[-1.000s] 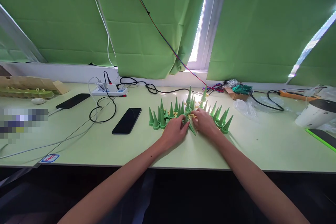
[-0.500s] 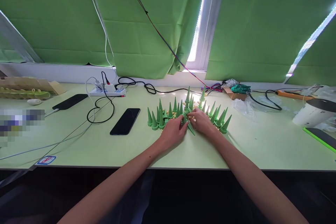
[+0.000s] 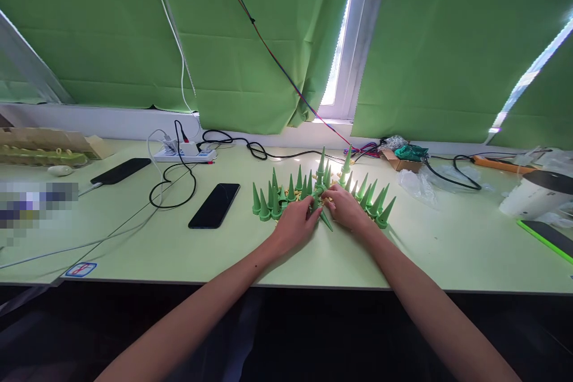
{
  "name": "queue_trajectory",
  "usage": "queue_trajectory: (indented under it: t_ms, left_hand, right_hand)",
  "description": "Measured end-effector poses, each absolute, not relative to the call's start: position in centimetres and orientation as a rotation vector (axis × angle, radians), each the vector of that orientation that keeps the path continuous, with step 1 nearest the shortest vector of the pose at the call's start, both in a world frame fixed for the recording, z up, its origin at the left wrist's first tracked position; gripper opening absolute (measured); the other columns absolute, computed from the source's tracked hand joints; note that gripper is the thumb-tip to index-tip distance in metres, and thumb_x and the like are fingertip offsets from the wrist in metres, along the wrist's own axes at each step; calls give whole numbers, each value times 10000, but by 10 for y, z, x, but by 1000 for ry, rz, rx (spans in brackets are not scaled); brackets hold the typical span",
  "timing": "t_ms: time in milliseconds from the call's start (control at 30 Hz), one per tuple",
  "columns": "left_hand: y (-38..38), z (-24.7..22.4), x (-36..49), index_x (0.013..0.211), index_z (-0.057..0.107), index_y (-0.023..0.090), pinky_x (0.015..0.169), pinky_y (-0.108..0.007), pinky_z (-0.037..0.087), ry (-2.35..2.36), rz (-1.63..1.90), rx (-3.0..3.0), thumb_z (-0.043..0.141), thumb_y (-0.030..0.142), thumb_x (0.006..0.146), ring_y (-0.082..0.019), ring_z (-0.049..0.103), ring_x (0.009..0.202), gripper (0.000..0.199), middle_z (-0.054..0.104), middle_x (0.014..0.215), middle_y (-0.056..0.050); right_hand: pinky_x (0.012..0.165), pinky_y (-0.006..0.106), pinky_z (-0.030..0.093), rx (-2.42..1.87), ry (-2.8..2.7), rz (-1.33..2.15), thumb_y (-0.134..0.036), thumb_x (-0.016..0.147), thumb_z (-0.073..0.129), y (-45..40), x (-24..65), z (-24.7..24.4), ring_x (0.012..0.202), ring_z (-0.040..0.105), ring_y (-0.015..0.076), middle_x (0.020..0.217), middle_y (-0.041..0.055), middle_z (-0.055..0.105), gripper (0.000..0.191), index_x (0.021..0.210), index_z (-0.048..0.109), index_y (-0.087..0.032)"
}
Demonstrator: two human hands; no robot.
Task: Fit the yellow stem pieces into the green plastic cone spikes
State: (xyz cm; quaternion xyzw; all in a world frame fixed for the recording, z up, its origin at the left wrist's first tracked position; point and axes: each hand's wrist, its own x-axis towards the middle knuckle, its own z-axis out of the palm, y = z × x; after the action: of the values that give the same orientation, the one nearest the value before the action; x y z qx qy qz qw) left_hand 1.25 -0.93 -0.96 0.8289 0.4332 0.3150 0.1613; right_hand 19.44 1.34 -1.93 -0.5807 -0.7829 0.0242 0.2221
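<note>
Several green cone-shaped pieces with round bases stand in a cluster on the pale green table, with small yellowish bits among them. At the front middle of the cluster, my left hand grips a green spiked piece, whose tip points down to the right between my hands. My right hand is closed at the upper right side of the same piece, its fingertips pinched on something too small to make out. More upright cones stand to the right of my right hand.
A black phone lies left of the cones, with a dark device, cables and a power strip beyond. To the right are plastic bags, a small cardboard box, a white cylinder and a green-edged device.
The view has shifted very slightly. My right fingertips have moved a little at the green piece; my left hand keeps its grip.
</note>
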Motion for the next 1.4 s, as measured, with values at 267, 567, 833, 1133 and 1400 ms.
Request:
queue_trajectory:
  t_ms: [267, 567, 833, 1133, 1400]
  left_hand:
    - [-8, -11, 12, 709, 418, 206, 550, -282, 281, 1252, 915, 2372, 481, 413, 925, -159, 469, 587, 306, 511, 630, 7]
    - [-4, -13, 11, 731, 423, 206, 559, -282, 305, 1242, 950, 2332, 505, 401, 919, -166, 486, 611, 283, 525, 654, 6]
    - [-6, -10, 11, 875, 516, 198, 560, -277, 329, 1239, 1005, 2279, 483, 471, 922, -162, 508, 603, 279, 546, 636, 15]
    - [-6, -11, 11, 756, 458, 202, 535, -272, 306, 1279, 958, 2368, 572, 316, 826, -148, 491, 581, 176, 529, 627, 18]
    - [0, -15, 9, 732, 412, 202, 542, -275, 300, 1269, 917, 2376, 533, 273, 862, -158, 493, 607, 190, 549, 666, 7]
  right_hand:
    - [766, 282, 444, -1668, -2175, 58, -156, 919, 521, 12, 193, -16, 917, 602, 199, 1044, 109, 590, 142, 985, 647, -157]
    - [711, 289, 417, -1735, -2193, 26, -210, 942, 522, 11, 192, -16, 883, 598, 210, 984, 96, 580, 92, 936, 604, -169]
    - [709, 279, 410, -1693, -2083, 6, -186, 949, 491, 11, 190, -16, 865, 589, 198, 984, 100, 592, 93, 932, 578, -159]
    - [590, 266, 389, -1381, -1825, 155, -309, 952, 470, 13, 190, -17, 611, 555, 151, 804, 33, 636, 171, 837, 526, -196]
    - [499, 249, 383, -1299, -1744, 346, -394, 898, 542, 7, 187, -10, 495, 513, 111, 781, 17, 640, 217, 798, 535, -202]
